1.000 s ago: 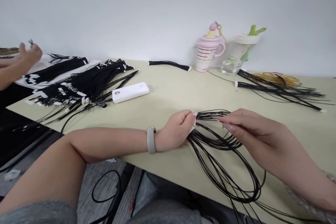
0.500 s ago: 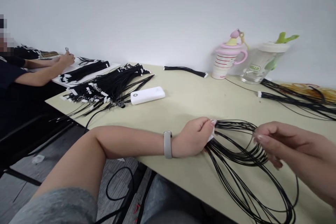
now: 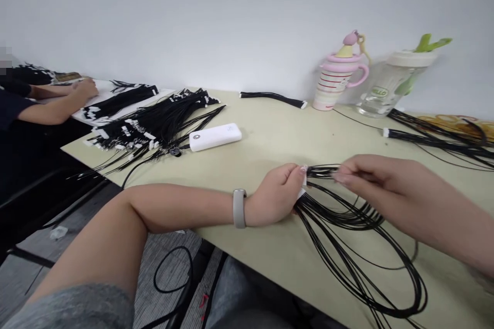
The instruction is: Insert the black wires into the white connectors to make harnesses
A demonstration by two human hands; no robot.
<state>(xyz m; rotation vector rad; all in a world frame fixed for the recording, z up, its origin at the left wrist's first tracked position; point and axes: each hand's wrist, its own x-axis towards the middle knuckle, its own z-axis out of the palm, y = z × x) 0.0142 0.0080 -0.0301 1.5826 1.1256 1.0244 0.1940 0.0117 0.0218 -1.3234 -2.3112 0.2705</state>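
My left hand (image 3: 276, 193) is closed around one end of a bundle of thin black wires (image 3: 343, 221), above the near part of the table. White connectors (image 3: 302, 193) poke out beside the thumb. From this fist the wires fan out to the right in large loops that hang down over the tabletop. My right hand (image 3: 380, 180) pinches the upper strands close to the left hand with thumb and index finger. Its other fingers are partly hidden behind the palm. What exactly sits between the fingertips is small, but it is among the black wires.
A white power bank (image 3: 216, 137) lies beside a heap of black cables (image 3: 158, 118) with white connectors. A single cable bundle (image 3: 272, 98), a pink-lidded cup (image 3: 335, 79) and a clear bottle (image 3: 393, 85) line the wall. More cables (image 3: 436, 140) lie right. A co-worker's hands (image 3: 85, 87) are far left.
My right hand has moved left along the upper strands, closer to my left hand. My left hand keeps its hold on the wires. The view has shifted slightly.
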